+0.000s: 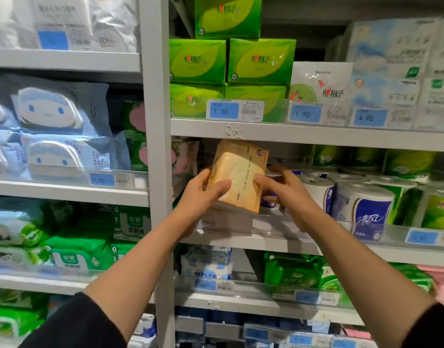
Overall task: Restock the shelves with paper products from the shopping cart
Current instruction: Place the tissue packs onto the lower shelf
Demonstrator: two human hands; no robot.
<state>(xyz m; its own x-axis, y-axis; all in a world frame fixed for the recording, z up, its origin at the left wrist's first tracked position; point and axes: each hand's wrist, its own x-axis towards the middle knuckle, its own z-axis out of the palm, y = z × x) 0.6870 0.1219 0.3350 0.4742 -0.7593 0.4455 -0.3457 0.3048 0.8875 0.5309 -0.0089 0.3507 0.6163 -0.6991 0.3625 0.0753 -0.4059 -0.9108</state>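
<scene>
1. Both hands clamp one tan tissue pack [237, 175]: left hand [203, 194] curled on its 8 o'clock corner, right hand [282, 188] pinching the 3 o'clock edge.
2. Pack sits tilted in the shelf opening, top just under the shelf edge [291, 134], bottom above the clear front lip [266, 222].
3. Open room at 9 o'clock up to the grey upright [157, 146]; toilet rolls [361, 199] crowd 3 o'clock.
4. Five green packs [261, 61] stacked at 12.

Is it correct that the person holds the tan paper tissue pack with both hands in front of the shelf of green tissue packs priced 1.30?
Not quite. The head view shows both hands, left and right, gripping the tan paper tissue pack, but one shelf lower, beside the white toilet paper rolls. The green tissue packs sit on the shelf above.
</scene>
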